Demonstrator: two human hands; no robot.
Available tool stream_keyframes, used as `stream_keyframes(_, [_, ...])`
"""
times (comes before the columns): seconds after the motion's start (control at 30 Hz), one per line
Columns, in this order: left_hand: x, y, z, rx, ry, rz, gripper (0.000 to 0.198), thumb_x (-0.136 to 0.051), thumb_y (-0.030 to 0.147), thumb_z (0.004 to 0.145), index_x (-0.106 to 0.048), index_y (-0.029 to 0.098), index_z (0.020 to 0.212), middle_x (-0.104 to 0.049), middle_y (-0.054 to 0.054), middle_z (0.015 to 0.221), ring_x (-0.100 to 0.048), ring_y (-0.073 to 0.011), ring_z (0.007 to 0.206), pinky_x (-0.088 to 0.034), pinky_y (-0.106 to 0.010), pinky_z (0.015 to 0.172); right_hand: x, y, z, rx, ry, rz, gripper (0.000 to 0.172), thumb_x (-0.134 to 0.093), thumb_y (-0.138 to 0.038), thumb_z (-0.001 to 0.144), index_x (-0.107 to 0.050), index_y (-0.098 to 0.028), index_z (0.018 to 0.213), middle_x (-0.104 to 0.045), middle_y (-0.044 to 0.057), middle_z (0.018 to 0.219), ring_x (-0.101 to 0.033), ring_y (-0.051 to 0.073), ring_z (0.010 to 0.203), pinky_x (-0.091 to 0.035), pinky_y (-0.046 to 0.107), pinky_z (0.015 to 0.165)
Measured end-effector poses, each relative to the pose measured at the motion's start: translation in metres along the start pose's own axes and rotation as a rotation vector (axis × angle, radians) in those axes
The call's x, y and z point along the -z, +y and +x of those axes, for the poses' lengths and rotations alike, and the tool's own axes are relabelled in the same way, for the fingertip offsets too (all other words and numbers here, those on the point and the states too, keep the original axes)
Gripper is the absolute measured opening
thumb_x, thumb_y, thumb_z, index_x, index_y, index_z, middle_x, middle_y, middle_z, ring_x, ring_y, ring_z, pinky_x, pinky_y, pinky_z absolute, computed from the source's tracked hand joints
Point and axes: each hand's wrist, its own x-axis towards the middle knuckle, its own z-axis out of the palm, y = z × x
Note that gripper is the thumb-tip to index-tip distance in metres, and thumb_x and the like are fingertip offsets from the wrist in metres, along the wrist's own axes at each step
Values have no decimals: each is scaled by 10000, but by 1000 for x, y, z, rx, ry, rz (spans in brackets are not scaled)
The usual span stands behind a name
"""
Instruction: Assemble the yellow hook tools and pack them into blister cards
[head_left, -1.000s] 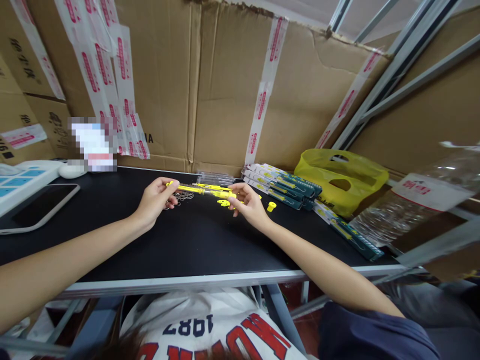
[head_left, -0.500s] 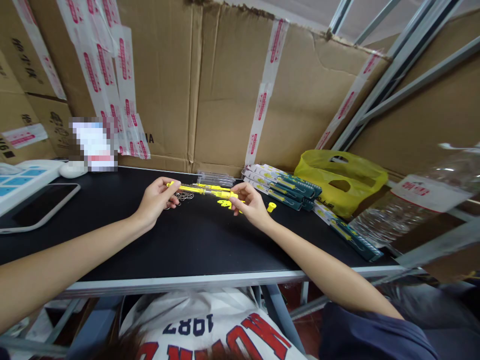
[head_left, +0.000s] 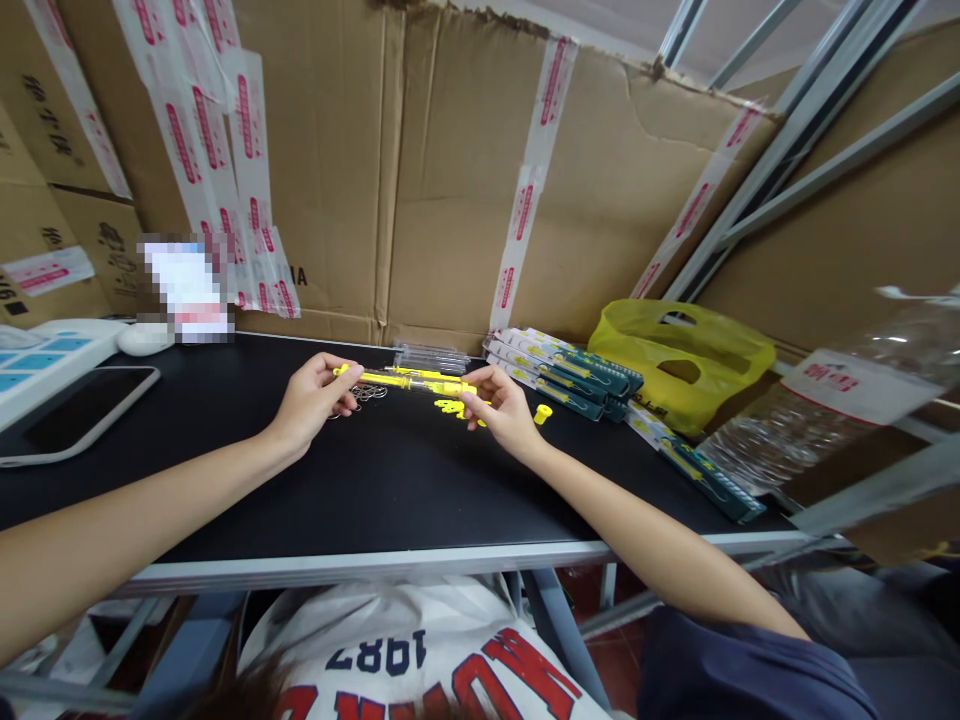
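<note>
Both hands hold one long yellow pen-like tool [head_left: 409, 382] level above the black table [head_left: 360, 490]. My left hand [head_left: 311, 400] pinches its left end, fingers closed. My right hand [head_left: 499, 405] grips its right end, fingers closed round it. Under the tool lies a small pile of metal rings [head_left: 367, 393]. Small yellow plastic parts [head_left: 450, 407] lie by my right fingers, and a yellow cap [head_left: 543, 411] sits just right of that hand. Clear tubes [head_left: 431, 356] lie behind the tool.
Packaged tools in green and white cards [head_left: 570, 375] are stacked at right, with one more [head_left: 701, 468] near the edge. A yellow plastic bag [head_left: 686, 365] and a plastic bottle [head_left: 832, 400] are farther right. A tablet [head_left: 71, 410] and calculator [head_left: 34, 365] lie at left. Cardboard boxes [head_left: 420, 170] stand behind.
Almost nothing has moved. My right hand has shifted very slightly along the tool; both hands keep their hold on it.
</note>
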Motion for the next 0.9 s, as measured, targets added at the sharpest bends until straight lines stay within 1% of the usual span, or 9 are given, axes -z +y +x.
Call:
stream_keyframes(0.33, [-1, 2, 1, 9, 15, -25, 319, -723, 408, 706, -550, 172, 833, -607, 22, 700, -548, -53, 480, -441, -156, 436, 0, -6, -1, -4, -34, 6, 396, -737, -438, 718, -512, -211, 952, -553, -6, 794, -542, 106, 621, -531, 229, 470])
stream_keyframes(0.4, [-1, 3, 1, 9, 18, -27, 314, -719, 408, 709, -551, 173, 834, -606, 21, 707, -550, -55, 484, -445, -159, 441, 1, -7, -1, -11, -38, 3, 396, -738, -443, 713, -517, -213, 947, -556, -3, 790, -542, 112, 623, -532, 234, 473])
stream_keyframes(0.6, [0, 2, 0, -23, 0, 20, 288, -710, 387, 720, -561, 173, 842, -590, 27, 686, -550, -55, 483, -427, -151, 428, 2, -9, 0, -13, 12, -54, 401, -746, -461, 693, -560, -203, 937, -535, -11, 715, -515, 110, 572, -517, 239, 458])
stream_keyframes(0.73, [1, 1, 0, -29, 2, 24, 285, -702, 381, 728, -567, 168, 861, -581, 30, 673, -542, -51, 473, -433, -152, 431, 1, -5, -1, 1, 22, -83, 395, -738, -464, 701, -575, -204, 949, -540, -7, 732, -513, 109, 584, -520, 234, 460])
stream_keyframes(0.8, [1, 1, 1, -32, 16, 21, 294, -700, 377, 729, -550, 175, 881, -578, 34, 670, -544, -54, 466, -427, -154, 420, 0, -4, -2, 20, 29, -96, 387, -731, -466, 710, -586, -205, 956, -548, 8, 788, -521, 112, 616, -525, 229, 462])
stream_keyframes(0.9, [0, 0, 2, -34, 48, 10, 324, -708, 360, 722, -485, 193, 887, -579, 45, 676, -552, -59, 460, -415, -150, 403, 0, -3, -2, 54, 44, -122, 364, -735, -456, 710, -606, -199, 933, -546, 41, 938, -529, 108, 655, -528, 219, 451])
